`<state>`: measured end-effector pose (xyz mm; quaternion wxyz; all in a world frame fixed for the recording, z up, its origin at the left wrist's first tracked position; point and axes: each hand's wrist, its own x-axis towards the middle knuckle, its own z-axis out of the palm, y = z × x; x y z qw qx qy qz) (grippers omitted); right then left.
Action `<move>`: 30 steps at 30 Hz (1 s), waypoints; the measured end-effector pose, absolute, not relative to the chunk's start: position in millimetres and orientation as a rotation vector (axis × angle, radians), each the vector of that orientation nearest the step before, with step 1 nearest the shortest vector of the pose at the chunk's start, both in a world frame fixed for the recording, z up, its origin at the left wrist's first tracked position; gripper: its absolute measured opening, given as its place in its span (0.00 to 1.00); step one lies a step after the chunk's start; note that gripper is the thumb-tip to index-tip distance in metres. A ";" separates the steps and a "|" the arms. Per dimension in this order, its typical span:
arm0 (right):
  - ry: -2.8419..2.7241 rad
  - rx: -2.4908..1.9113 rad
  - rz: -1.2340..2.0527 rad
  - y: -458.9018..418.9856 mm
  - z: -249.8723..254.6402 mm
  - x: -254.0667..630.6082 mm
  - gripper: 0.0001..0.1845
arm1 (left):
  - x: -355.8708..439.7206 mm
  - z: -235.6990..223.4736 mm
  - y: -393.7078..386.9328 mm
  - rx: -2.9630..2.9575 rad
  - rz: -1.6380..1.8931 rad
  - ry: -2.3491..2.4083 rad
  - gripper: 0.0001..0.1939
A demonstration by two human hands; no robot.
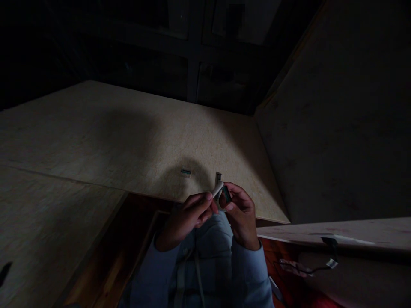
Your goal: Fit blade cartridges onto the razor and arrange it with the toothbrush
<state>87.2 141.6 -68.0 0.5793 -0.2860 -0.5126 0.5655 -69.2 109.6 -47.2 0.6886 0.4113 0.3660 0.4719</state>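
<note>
Just above the table's near edge, my left hand (195, 209) pinches a slim whitish piece (218, 189), its far end angled up to the right. Close beside it, my right hand (240, 207) has its thumb and fingers around a small dark green block (227, 193), held upright on its narrow side. The two held pieces are nearly together; the dim light hides whether they touch. Straight ahead of my hands lies a small dark piece with a pale edge (218, 176). To its left, a small dark green rectangular piece (185, 171) rests flat on the tabletop.
A pale patterned table (135, 141) spreads ahead and left, with a seam to another pale surface (48, 214). An upright panel (337, 128) bounds the right side. Below it, a black cable (317, 269) hangs near the reddish floor. Dark window frames (192, 55) stand behind.
</note>
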 end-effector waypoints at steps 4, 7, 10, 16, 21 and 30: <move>-1.210 -0.730 1.291 139.8 -65.4 88.8 0.25 | -65.0 -45.3 107.2 0.900 1.026 0.785 0.30; -1.210 -0.751 1.308 139.0 -64.1 89.9 0.26 | -64.2 -45.7 106.9 0.866 0.997 0.765 0.31; -1.211 -0.754 1.306 138.9 -64.4 90.7 0.26 | -64.9 -47.0 107.5 0.842 0.964 0.743 0.30; -1.225 -0.791 1.258 140.6 -67.2 93.5 0.25 | -63.1 -48.8 106.7 0.901 0.899 0.668 0.30; -1.186 -0.707 1.349 140.4 -66.3 93.1 0.24 | -64.3 -53.4 107.8 0.934 0.886 0.618 0.31; -1.134 -0.666 1.434 141.9 -67.1 86.0 0.24 | -63.5 -54.0 110.5 0.888 1.031 0.780 0.32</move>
